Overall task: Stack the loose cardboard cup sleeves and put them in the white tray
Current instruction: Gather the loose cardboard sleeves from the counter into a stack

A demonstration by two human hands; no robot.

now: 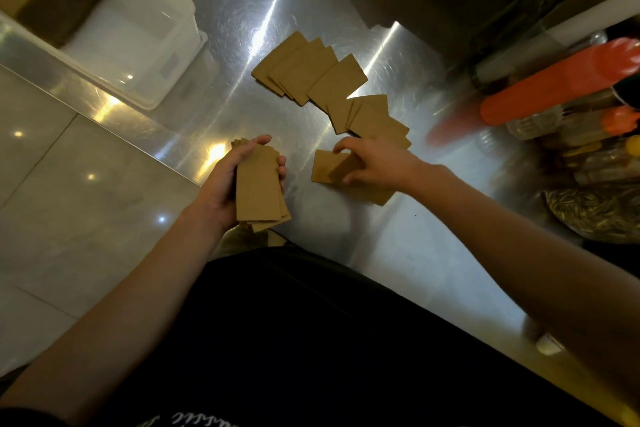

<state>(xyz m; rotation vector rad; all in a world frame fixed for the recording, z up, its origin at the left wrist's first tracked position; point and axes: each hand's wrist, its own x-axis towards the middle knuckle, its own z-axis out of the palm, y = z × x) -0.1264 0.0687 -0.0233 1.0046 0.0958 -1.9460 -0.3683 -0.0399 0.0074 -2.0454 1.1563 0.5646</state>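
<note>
**Both hands on cardboard sleeves at the steel counter**

The left hand (239,180) is closed around a stack of sleeves (259,191), thumb over the top end and fingertips wrapped round the right edge. The stack is held off the counter, near its front edge. The sleeves in it are flat, plain brown cardboard, and their lower ends are fanned a little, so several edges show one behind another.

The right hand (372,165) pinches a single sleeve (344,166) between thumb and fingers, tilted so one edge is raised. Under it lie a few more flat sleeves (323,166) on the counter, one corner of them poking out below the wrist.

Beyond the right hand, more loose sleeves (372,118) overlap each other, and farther back a fanned row of sleeves (308,71) lies spread like cards. All are the same matte brown with slightly curved long edges.

The steel counter (242,28) is shiny and scuffed with swirl marks. At its far left sits the white tray (166,7), a deep plastic bin with a dark brown stack (59,7) in its far corner. On the right edge of the view, blurred, are orange bottles (561,80) among other clutter that is too smeared to tell apart.
</note>
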